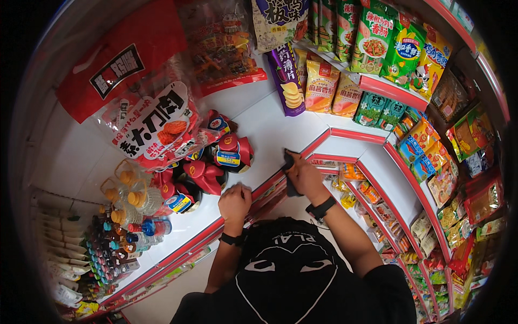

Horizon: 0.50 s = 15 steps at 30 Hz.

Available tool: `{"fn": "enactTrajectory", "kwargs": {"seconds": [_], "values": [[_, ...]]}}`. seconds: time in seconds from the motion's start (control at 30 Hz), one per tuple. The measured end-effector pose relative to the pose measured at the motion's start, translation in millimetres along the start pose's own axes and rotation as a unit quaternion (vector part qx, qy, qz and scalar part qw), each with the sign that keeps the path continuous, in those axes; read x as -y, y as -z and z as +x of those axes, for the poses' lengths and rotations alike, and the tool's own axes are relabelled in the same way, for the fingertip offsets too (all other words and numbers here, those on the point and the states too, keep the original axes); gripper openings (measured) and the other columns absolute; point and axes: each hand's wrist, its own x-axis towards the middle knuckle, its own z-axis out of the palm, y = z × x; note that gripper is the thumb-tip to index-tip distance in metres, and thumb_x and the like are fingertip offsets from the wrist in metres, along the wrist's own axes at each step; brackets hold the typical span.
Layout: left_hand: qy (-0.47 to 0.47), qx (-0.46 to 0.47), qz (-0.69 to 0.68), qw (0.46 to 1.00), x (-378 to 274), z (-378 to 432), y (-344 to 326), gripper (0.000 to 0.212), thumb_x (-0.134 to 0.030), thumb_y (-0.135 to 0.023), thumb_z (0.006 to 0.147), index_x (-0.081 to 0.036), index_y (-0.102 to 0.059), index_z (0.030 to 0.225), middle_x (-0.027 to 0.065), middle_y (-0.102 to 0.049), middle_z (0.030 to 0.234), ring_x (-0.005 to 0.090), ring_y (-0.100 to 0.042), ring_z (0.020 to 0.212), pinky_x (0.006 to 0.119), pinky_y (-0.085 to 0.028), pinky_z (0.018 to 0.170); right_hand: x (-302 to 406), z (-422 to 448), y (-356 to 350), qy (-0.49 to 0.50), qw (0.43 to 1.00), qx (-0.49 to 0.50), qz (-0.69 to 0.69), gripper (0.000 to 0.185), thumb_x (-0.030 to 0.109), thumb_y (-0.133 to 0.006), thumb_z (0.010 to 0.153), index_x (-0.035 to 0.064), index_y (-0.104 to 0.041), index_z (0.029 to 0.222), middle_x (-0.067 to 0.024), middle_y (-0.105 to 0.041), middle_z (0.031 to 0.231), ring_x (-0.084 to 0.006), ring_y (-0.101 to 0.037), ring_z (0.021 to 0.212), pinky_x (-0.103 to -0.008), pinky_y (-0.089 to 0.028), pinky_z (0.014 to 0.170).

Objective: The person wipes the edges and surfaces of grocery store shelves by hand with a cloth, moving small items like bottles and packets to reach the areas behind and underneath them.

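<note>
A dark cloth (292, 184) is gripped in my right hand (304, 174), at the red front edge of a white shelf (269, 133). My left hand (235, 202) rests on the same shelf's front edge with its fingers curled; nothing shows in it. Just beyond the left hand stand several dark jars with red wrapped tops (204, 174). Large red and clear snack bags (158, 125) lie behind and partly over those jars.
Large clear bottles with orange caps (137, 198) and many smaller bottles stand at the left. A purple chip packet (288, 87) and sausage packets (321, 87) stand at the back. Lower tiers of packaged snacks (370, 190) curve down the right side.
</note>
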Motion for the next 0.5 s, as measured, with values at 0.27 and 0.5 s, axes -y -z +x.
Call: {"fn": "enactTrajectory", "kwargs": {"seconds": [0.27, 0.5], "values": [[-0.007, 0.004, -0.008, 1.000, 5, -2, -6, 0.019, -0.021, -0.062, 0.088, -0.005, -0.067, 0.079, 0.0113, -0.068, 0.073, 0.0321, -0.068, 0.069, 0.043, -0.056, 0.063, 41, -6, -9, 0.075, 0.995, 0.057, 0.017, 0.053, 0.022, -0.072, 0.085, 0.0139, -0.059, 0.136, -0.0166, -0.066, 0.113, -0.0384, -0.069, 0.085, -0.0471, -0.056, 0.068], [0.019, 0.004, -0.008, 1.000, 1, -1, -5, 0.019, -0.021, -0.061, 0.087, -0.006, -0.066, 0.077, 0.0112, -0.068, 0.072, 0.0323, -0.068, 0.068, 0.043, -0.056, 0.063, 48, 45, -41, 0.033, 0.997, -0.064, 0.015, 0.041, 0.021, -0.071, 0.086, 0.0117, -0.060, 0.124, -0.0152, -0.061, 0.102, -0.0373, -0.067, 0.091, -0.0463, -0.057, 0.074]]}}
